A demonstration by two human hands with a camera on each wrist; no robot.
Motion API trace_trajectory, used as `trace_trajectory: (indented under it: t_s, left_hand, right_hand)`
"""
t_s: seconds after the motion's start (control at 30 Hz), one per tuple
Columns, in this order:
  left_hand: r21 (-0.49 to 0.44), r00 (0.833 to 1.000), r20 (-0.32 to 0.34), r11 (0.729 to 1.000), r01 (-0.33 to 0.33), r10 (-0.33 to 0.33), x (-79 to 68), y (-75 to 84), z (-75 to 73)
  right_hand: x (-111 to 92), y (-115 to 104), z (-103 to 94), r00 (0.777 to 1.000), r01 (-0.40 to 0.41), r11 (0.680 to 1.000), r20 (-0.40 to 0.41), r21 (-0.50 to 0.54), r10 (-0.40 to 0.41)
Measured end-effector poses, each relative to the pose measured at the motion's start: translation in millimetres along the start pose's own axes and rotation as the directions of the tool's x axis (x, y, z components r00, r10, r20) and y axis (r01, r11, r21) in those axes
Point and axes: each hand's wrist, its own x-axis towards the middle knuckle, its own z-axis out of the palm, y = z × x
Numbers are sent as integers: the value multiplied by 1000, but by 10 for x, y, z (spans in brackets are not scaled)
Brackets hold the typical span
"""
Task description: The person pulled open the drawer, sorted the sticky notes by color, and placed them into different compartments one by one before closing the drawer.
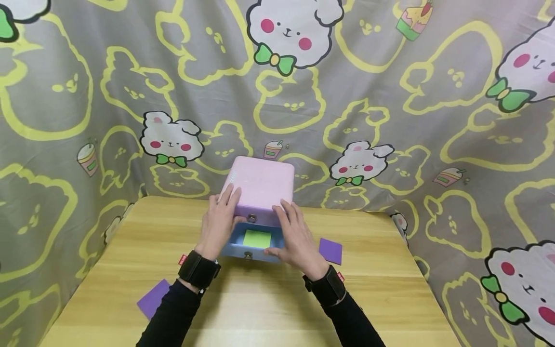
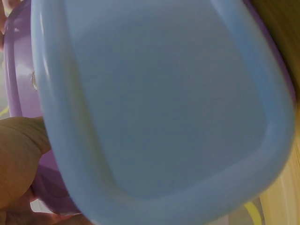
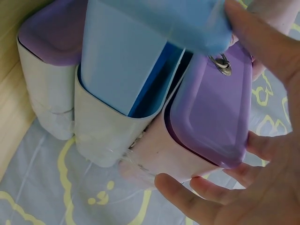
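The cabinet (image 1: 263, 178) stands upright near the table's (image 1: 373, 289) far edge, pink on top. Its blue drawer (image 1: 236, 251) is pulled out toward the near side, with a green note (image 1: 257, 239) lying inside. The purple upper drawer (image 1: 265, 219) just above is in place, and so is the lower drawer (image 3: 56, 33). Being out past both, the blue one leaves its note in plain sight from above.

The left hand (image 1: 218, 224) is spread over the cabinet's left side, fingers resting on the top's edge and thumb reaching in front of the upper drawer. The right hand (image 1: 297, 236) is spread too, fingers along the right side, thumb at the blue drawer's rim, seemingly touching it. Neither hand pinches anything that shows. Flanking the cabinet this way probably steadies it, since a light box could slide or tip with a drawer out; how hard they press, I cannot tell.

Two purple squares lie flat on the table: the left square (image 1: 153, 299) near, partly under the left forearm, and the right square (image 1: 330, 251) farther off, beside the right wrist, both apart from the cabinet.
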Motion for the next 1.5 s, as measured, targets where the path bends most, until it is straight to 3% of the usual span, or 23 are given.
trace_trajectory:
  t_s: [0.37, 0.97, 1.27, 1.5]
  left_hand:
    - [15, 1000, 7, 1000, 2, -2, 12, 25, -9]
    - [14, 1000, 14, 1000, 10, -10, 2, 47, -31]
    - [3, 1000, -11, 1000, -3, 3, -9, 38, -25]
    - [-1, 1000, -25, 1000, -18, 18, -5, 21, -20]
  right_hand:
    - [40, 35, 105, 990, 18, 997, -140, -69, -27]
    - [104, 52, 221, 971, 4, 991, -236, -134, -35]
    - [143, 55, 279, 955, -4, 978, -290, -209, -58]
    - [181, 50, 318, 949, -33, 977, -315, -210, -35]
